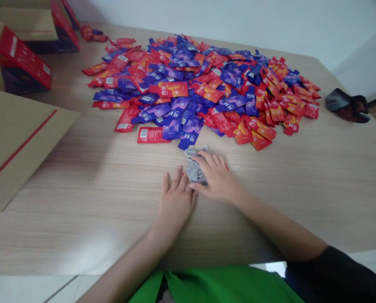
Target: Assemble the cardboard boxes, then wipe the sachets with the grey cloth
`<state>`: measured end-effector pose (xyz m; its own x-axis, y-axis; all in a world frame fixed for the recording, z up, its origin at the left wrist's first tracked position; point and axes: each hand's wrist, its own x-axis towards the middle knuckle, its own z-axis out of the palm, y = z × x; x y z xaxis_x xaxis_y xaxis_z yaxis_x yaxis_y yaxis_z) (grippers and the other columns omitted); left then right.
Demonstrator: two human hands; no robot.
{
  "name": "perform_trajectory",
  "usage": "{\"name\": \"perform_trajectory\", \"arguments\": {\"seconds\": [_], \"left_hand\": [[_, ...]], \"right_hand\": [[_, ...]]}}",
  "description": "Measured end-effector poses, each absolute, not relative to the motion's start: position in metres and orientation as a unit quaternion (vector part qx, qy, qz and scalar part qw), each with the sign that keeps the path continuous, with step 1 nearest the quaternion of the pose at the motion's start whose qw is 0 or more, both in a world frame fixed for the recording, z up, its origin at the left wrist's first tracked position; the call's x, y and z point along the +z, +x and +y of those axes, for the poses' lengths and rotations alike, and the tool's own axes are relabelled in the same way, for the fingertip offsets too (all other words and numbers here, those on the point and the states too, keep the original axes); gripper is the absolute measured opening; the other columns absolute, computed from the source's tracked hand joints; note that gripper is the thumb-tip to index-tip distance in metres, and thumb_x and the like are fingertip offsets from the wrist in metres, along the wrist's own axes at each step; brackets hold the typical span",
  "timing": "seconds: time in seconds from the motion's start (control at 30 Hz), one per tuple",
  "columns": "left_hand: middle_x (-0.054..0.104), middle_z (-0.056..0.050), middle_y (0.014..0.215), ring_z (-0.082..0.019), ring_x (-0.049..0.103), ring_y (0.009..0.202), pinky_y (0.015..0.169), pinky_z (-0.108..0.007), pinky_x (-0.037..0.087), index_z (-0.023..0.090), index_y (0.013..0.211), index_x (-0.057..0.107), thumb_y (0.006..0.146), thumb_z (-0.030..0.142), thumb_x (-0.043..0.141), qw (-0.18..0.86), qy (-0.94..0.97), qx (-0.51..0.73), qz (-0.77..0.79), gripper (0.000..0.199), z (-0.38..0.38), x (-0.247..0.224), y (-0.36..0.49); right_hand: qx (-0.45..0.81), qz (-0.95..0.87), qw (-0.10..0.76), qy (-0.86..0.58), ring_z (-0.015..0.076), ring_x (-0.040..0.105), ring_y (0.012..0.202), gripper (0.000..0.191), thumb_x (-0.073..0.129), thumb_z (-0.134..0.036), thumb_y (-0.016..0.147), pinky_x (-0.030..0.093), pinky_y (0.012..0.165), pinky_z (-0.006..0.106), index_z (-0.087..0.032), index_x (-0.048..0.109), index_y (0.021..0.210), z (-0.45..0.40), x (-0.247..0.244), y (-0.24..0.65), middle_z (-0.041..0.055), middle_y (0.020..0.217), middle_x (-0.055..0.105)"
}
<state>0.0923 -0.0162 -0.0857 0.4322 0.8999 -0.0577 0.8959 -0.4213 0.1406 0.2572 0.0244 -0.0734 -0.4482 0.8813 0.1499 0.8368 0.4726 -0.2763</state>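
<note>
My right hand (218,176) is closed over a crumpled grey cloth (195,171) and presses it down near the middle of the table. Flat on the tabletop, my left hand (177,200) lies just left of the cloth with its fingers stretched out. Small red edges of a packet (227,166) peek out beneath my hands; most of it is hidden. Just beyond the cloth, a purple packet (189,134) lies at the front of a wide heap of red and purple packets (172,89).
Open cardboard boxes (24,69) with red and purple sides stand at the left. A large box flap (20,143) juts over the wooden table (112,240). A dark, shiny object (347,105) lies at the right, and a white wall (238,21) rises behind.
</note>
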Motion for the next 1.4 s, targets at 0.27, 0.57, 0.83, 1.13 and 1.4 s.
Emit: {"name": "perform_trajectory", "arguments": {"seconds": [0.27, 0.57, 0.83, 1.13, 1.4], "left_hand": [[0.028, -0.001, 0.158, -0.03, 0.032, 0.146, 0.113, -0.062, 0.032, 0.022, 0.15, 0.037, 0.1, 0.035, 0.033, 0.06, 0.839, 0.025, 0.541, 0.052, -0.017, -0.084, 0.093], [0.048, -0.008, 0.148, -0.03, 0.033, 0.145, 0.116, -0.06, 0.027, 0.02, 0.136, 0.057, 0.099, 0.034, 0.038, 0.069, 0.837, 0.027, 0.542, 0.044, -0.017, -0.083, 0.094], [0.029, -0.002, 0.158, -0.031, 0.03, 0.146, 0.114, -0.062, 0.03, 0.021, 0.15, 0.038, 0.099, 0.036, 0.035, 0.065, 0.838, 0.022, 0.541, 0.052, -0.016, -0.083, 0.094], [0.03, -0.002, 0.158, -0.03, 0.03, 0.146, 0.115, -0.061, 0.03, 0.019, 0.149, 0.038, 0.1, 0.035, 0.034, 0.062, 0.839, 0.011, 0.541, 0.052, -0.017, -0.078, 0.095], [0.027, -0.002, 0.159, -0.03, 0.027, 0.147, 0.115, -0.062, 0.028, 0.018, 0.15, 0.036, 0.1, 0.035, 0.031, 0.05, 0.839, 0.002, 0.542, 0.053, -0.017, -0.08, 0.096]], "right_hand": [[0.053, -0.787, 0.174, -0.59, 0.0358, 0.047, 0.122, 0.05, 0.056, -0.032, 0.083, 0.034, 0.1, 0.052, -0.013, 0.053, 0.13, 0.037, -0.067, 0.313, 0.0194, 0.134, 0.052], [0.05, -0.847, 0.081, -0.523, 0.0326, 0.05, 0.109, 0.05, 0.052, -0.026, 0.089, 0.04, 0.088, 0.048, -0.025, 0.051, 0.14, 0.016, -0.07, 0.266, 0.014, 0.142, 0.047], [0.012, -0.771, 0.101, -0.629, 0.0362, 0.045, 0.115, 0.05, 0.049, -0.028, 0.09, 0.037, 0.091, 0.051, -0.018, 0.051, 0.139, 0.024, -0.063, 0.315, 0.018, 0.141, 0.044], [0.018, -0.819, 0.044, -0.572, 0.0329, 0.046, 0.111, 0.053, 0.048, -0.022, 0.089, 0.038, 0.087, 0.046, -0.013, 0.047, 0.141, 0.004, -0.071, 0.293, 0.0167, 0.14, 0.048], [0.012, -0.798, 0.1, -0.594, 0.0338, 0.045, 0.115, 0.057, 0.045, -0.032, 0.093, 0.036, 0.091, 0.047, -0.014, 0.039, 0.147, -0.002, -0.058, 0.293, 0.0185, 0.142, 0.043]]}}
